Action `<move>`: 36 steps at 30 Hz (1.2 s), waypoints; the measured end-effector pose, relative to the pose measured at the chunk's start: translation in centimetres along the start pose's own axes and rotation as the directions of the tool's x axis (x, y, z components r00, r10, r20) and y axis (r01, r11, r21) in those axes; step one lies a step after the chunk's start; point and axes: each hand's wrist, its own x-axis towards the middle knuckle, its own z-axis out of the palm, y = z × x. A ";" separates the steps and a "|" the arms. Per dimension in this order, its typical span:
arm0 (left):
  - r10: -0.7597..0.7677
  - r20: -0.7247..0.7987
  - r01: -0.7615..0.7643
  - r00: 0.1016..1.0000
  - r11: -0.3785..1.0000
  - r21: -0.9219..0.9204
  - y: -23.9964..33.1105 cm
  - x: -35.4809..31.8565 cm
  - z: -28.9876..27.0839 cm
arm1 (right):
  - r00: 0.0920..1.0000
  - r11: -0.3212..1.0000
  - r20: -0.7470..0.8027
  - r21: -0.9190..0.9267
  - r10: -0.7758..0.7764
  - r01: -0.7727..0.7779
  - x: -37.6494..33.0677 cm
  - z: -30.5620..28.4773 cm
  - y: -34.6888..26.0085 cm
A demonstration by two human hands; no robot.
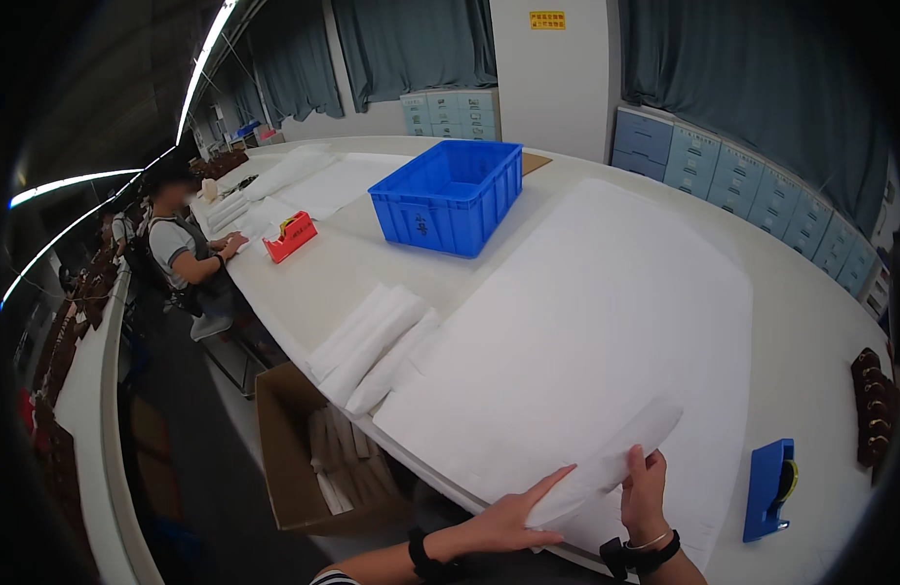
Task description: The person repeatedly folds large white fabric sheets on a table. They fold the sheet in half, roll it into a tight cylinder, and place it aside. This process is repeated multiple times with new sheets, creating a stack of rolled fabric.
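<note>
A white paper roll (611,470) lies slantwise at the near edge of the table, over a stack of large white sheets (606,292). My left hand (513,517) grips its near left end, thumb below and fingers stretched along the top. Curled around its right side, my right hand (645,492) holds it with thumb and fingers; part of its grip is hidden by the roll. Left of the sheets rest several finished-looking white rolls (372,336). A blue tape dispenser (767,492) stands to the right of my right hand.
A blue plastic bin (425,224) stands farther back on the table (343,263), near a red tape dispenser (292,239). Below the left edge is a cardboard box (279,439) holding several rolls. Brown pieces (874,405) lie far right. A co-worker (187,239) works at the left side.
</note>
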 end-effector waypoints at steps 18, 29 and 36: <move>0.095 -0.811 0.808 0.577 0.084 0.584 -12.5 -7.7 -43.1 | 0.991 0.849 -0.052 -0.513 0.119 -0.129 -2.4 -6.5 2.6; 0.098 -0.640 0.622 0.762 0.164 0.766 -18.3 -8.0 -47.1 | 0.900 0.166 0.396 -0.890 -0.183 0.425 -0.4 -7.7 0.5; 0.011 -0.625 0.602 0.781 0.254 0.757 -16.7 -8.2 -46.0 | 0.853 -0.015 0.521 -0.854 -0.019 0.521 2.8 -6.3 0.1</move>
